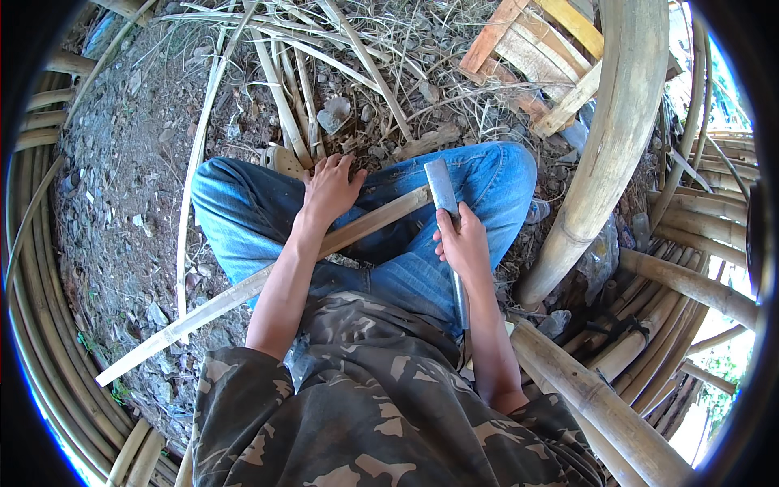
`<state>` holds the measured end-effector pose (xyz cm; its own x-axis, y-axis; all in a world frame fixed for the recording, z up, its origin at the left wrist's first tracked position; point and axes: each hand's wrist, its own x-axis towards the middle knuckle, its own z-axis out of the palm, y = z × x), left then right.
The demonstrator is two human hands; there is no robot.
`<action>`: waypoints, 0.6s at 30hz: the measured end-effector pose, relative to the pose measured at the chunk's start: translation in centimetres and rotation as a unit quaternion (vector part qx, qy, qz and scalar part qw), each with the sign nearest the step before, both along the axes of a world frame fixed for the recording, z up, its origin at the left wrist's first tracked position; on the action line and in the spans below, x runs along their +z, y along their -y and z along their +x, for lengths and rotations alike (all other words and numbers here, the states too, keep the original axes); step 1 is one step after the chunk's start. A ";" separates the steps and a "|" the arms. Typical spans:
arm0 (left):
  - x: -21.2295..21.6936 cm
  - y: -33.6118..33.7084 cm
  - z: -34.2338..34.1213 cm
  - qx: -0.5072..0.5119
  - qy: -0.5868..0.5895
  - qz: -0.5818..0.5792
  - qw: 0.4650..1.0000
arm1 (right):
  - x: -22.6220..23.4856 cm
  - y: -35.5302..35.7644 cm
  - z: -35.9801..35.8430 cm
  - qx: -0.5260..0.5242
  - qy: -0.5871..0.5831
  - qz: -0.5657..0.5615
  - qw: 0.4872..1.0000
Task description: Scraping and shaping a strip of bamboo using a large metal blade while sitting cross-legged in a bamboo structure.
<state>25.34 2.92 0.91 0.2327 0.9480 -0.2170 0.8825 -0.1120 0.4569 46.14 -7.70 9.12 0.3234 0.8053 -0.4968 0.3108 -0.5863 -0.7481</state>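
Observation:
My right hand (464, 246) is closed around a long grey metal blade (440, 185), like a large knife. Its broad end points away from me over my right thigh, and a narrower part runs back beside my wrist. My left hand (331, 188) is empty, fingers spread and palm down between my knees, near the ends of some bamboo strips (283, 122). A long split bamboo slat (243, 288) lies slantwise across my lap, beneath my left forearm. Its far right end comes close to the blade.
A thick bamboo pole (613, 134) rises at my right. Beyond it are a wooden frame (560, 61) and stacked bamboo poles (649, 333). More bamboo curves along the left edge (40, 284). Thin shavings (365, 40) litter the stony ground ahead. A light clog (284, 161) shows by my left hand.

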 end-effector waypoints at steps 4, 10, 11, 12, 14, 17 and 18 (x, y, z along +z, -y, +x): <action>-0.3 0.0 0.0 0.000 0.007 0.011 1.000 | 0.1 0.0 -0.1 -0.002 0.003 -0.001 1.000; -0.4 0.2 -0.1 0.004 0.006 0.017 1.000 | 0.1 0.0 -0.1 -0.002 0.002 -0.002 1.000; -0.3 0.2 -0.1 0.004 0.006 0.017 1.000 | 0.1 0.0 -0.1 -0.002 0.002 -0.002 1.000; -0.3 0.2 -0.1 0.004 0.005 0.016 1.000 | 0.1 0.0 0.0 0.001 0.002 -0.001 1.000; 0.2 0.1 0.1 0.002 0.003 0.014 1.000 | -0.1 0.1 0.1 0.003 0.002 -0.001 1.000; 0.9 0.0 0.2 0.001 -0.010 -0.017 1.000 | -0.2 0.1 0.1 0.003 0.002 0.000 1.000; 0.9 0.0 0.2 0.001 -0.011 -0.015 1.000 | -0.2 0.1 0.1 0.005 0.002 0.003 1.000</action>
<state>25.53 2.89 1.84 0.2246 0.9419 -0.2499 0.8930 -0.0963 0.4396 46.25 -7.77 8.90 0.3180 0.8110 -0.4910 0.3201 -0.5793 -0.7496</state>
